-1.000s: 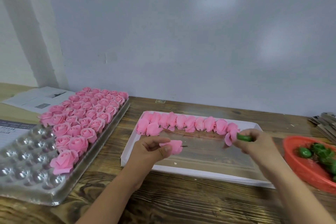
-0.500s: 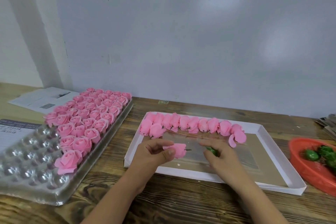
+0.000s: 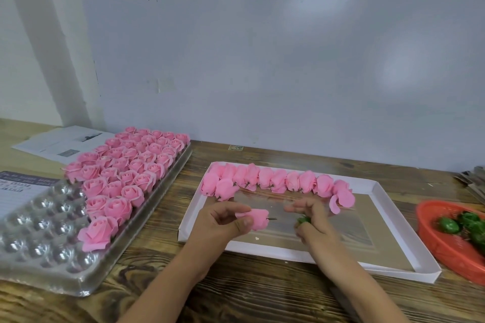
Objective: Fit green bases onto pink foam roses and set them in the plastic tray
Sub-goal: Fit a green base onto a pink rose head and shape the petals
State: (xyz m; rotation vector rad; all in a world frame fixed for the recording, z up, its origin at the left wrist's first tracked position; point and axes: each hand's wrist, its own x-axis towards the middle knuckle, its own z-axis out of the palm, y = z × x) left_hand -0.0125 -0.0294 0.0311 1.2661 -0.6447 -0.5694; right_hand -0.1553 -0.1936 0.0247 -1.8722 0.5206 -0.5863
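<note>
My left hand [image 3: 223, 223] pinches a pink foam rose [image 3: 257, 218] on its side, its short stem pointing right. A little to the right, my right hand [image 3: 311, 220] holds a green base [image 3: 304, 220] in its curled lower fingers, the upper fingers stretched toward the rose. Rose and base are a small gap apart, both above the white shallow box [image 3: 393, 252]. A row of loose pink roses [image 3: 278, 181] lies along the box's far side. The clear plastic tray [image 3: 42, 228] at left holds several finished roses [image 3: 128, 168] in its far part.
A red basket [image 3: 430, 231] with several green bases [image 3: 450, 225] sits at the right edge. Papers [image 3: 63, 140] lie behind and left of the tray. Metal pieces [image 3: 472, 181] lie at the far right. A wall stands close behind the wooden table [image 3: 262, 294].
My right hand has carried the green base leftward from beside the row's right end to just right of the rose. My left hand has kept holding the rose in place.
</note>
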